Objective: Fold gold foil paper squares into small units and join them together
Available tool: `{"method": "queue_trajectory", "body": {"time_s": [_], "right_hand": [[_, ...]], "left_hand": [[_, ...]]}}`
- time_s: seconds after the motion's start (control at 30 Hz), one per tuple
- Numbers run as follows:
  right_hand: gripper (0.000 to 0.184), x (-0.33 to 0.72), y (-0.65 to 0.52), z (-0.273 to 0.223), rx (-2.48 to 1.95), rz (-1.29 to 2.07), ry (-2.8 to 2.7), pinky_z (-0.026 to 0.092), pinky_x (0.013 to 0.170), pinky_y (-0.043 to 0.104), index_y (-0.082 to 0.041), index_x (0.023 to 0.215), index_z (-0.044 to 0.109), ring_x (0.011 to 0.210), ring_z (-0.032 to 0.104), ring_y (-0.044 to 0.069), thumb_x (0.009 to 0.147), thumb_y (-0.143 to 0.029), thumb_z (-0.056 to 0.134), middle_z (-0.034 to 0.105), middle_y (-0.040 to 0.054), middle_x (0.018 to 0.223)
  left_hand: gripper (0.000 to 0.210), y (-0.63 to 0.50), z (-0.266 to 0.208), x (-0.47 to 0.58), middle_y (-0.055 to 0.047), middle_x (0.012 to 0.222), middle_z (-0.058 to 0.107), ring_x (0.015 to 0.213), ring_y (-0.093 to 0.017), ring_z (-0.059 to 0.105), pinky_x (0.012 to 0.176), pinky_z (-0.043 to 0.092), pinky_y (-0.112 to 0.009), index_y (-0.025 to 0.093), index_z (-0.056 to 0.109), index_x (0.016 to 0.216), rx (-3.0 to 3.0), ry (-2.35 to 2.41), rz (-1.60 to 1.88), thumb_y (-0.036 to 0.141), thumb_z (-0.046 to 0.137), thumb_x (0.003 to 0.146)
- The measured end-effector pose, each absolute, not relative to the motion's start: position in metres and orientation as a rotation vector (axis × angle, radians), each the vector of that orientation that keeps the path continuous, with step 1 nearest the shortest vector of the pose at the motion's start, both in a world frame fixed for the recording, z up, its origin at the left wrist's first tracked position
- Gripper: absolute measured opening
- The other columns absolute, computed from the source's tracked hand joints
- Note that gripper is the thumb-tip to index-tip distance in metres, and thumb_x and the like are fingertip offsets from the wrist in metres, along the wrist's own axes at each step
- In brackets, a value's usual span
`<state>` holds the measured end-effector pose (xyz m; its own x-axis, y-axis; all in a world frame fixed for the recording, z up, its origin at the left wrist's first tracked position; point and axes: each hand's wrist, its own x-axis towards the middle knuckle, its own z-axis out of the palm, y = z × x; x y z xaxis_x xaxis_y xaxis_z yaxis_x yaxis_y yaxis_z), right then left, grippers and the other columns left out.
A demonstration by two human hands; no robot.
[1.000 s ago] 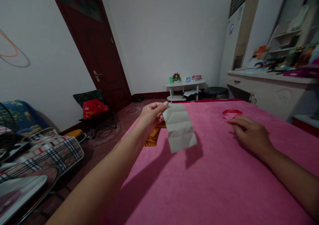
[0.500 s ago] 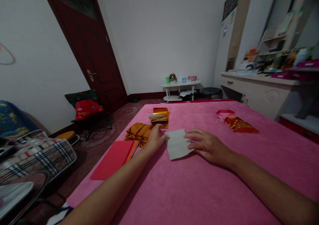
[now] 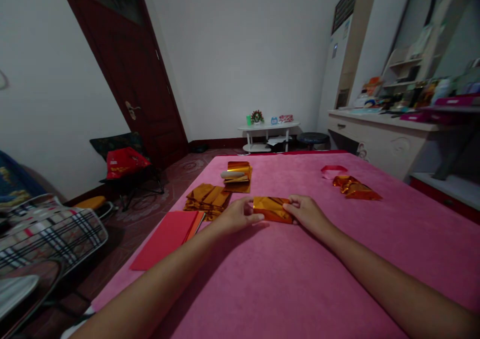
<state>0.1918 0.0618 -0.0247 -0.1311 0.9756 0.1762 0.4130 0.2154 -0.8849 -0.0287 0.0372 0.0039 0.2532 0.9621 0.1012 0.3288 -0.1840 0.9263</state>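
Note:
A sheet of gold foil paper (image 3: 273,209), its shiny side showing, is stretched between my two hands above the pink cloth. My left hand (image 3: 236,216) pinches its left end, thumb in front. At the right end, my right hand (image 3: 305,210) grips it between thumb and fingers. To the left of my left hand lies a pile of folded gold paper pieces (image 3: 208,200). Behind that is a stack of gold foil paper (image 3: 242,169) with a pale roll-shaped object (image 3: 231,174) on top. Red paper sheets (image 3: 165,239) lie near my left forearm.
A crumpled gold foil piece (image 3: 358,188) and a pink-red ribbon loop (image 3: 333,171) lie on the far right of the pink cloth (image 3: 300,279). Beyond the table stand a low white table (image 3: 268,127) and a dark stool (image 3: 313,138). A cluttered dresser (image 3: 378,129) is on the right.
The paper showed its pale back and lay flat under my loosely spread fingers. Now it is narrower with its gold side showing, and both hands grip its ends.

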Motion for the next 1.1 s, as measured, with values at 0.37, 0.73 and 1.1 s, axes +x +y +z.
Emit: {"method": "queue_trajectory", "body": {"time_s": [0.37,0.73,1.1], "right_hand": [[0.013,0.18,0.07,-0.023,-1.798,0.262,-1.809,0.035,0.053,0.027,-0.022,0.07,0.062,0.067,0.06,0.02,0.063,-0.032,0.065,0.067,0.0046,0.077],[0.035,0.18,0.07,-0.032,-1.06,1.053,-1.358,0.05,0.062,0.028,-0.017,0.089,0.059,0.068,0.062,0.015,0.057,-0.022,0.071,0.065,0.0021,0.079],[0.03,0.181,0.063,-0.028,-1.038,0.975,-1.441,0.043,0.058,0.026,-0.016,0.07,0.066,0.06,0.055,0.015,0.072,-0.046,0.064,0.063,0.0004,0.067]], "left_hand": [[0.055,0.069,-0.012,-0.008,-0.007,0.089,0.068,0.082,-0.025,0.061,0.067,0.043,-0.031,0.023,0.065,0.093,2.122,1.978,0.681,0.06,0.071,0.054],[0.046,0.077,-0.032,-0.01,-0.01,0.09,0.069,0.077,-0.018,0.064,0.07,0.048,-0.027,0.012,0.065,0.099,1.645,1.238,1.227,0.04,0.074,0.063],[0.022,0.071,-0.029,-0.006,-0.003,0.07,0.068,0.061,-0.012,0.061,0.062,0.049,-0.024,0.012,0.069,0.077,1.329,0.955,1.395,0.03,0.074,0.065]]}}
